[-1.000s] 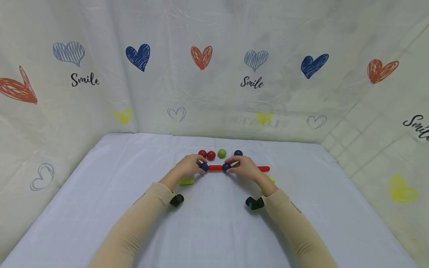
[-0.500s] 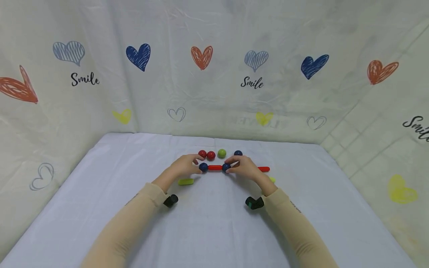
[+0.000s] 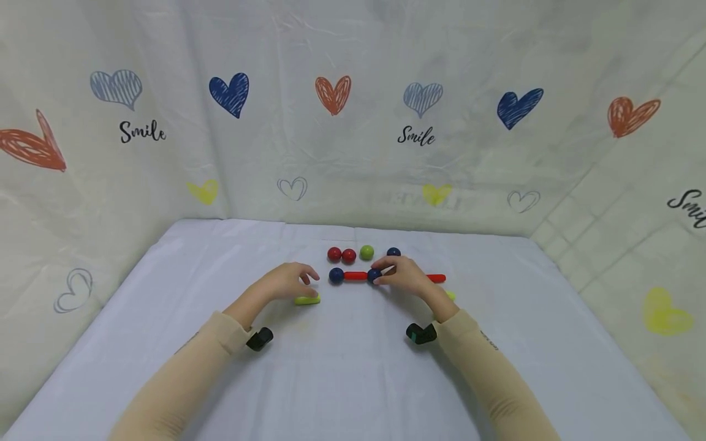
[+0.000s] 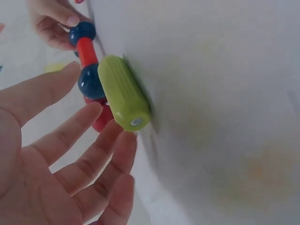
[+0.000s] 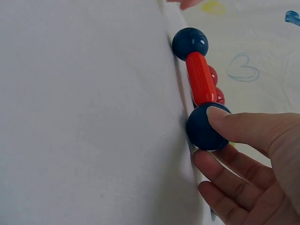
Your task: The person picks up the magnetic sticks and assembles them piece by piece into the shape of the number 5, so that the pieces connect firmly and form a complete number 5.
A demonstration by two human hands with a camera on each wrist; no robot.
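A red rod (image 3: 355, 276) joins two dark blue balls, one at each end. My right hand (image 3: 404, 275) pinches the right-hand blue ball (image 5: 209, 126) between thumb and fingers. The left-hand blue ball (image 3: 336, 275) is untouched. My left hand (image 3: 285, 282) hovers over a yellow-green rod (image 3: 307, 301), its fingers spread and relaxed. In the left wrist view that rod (image 4: 123, 93) has a metal disc at its end, close to the fingertips of the left hand (image 4: 70, 159); whether they touch cannot be told.
Behind the joined piece lie two red balls (image 3: 334, 254), a green ball (image 3: 366, 252) and another blue ball (image 3: 393, 252). A second red rod (image 3: 437, 278) and a yellow-green one (image 3: 450, 295) are partly hidden by my right hand and wrist. White cloth (image 3: 342, 380) covers the table.
My left hand has let go of the left-hand blue ball and moved left and nearer, over the yellow-green rod. My right hand has kept its hold on the other ball.
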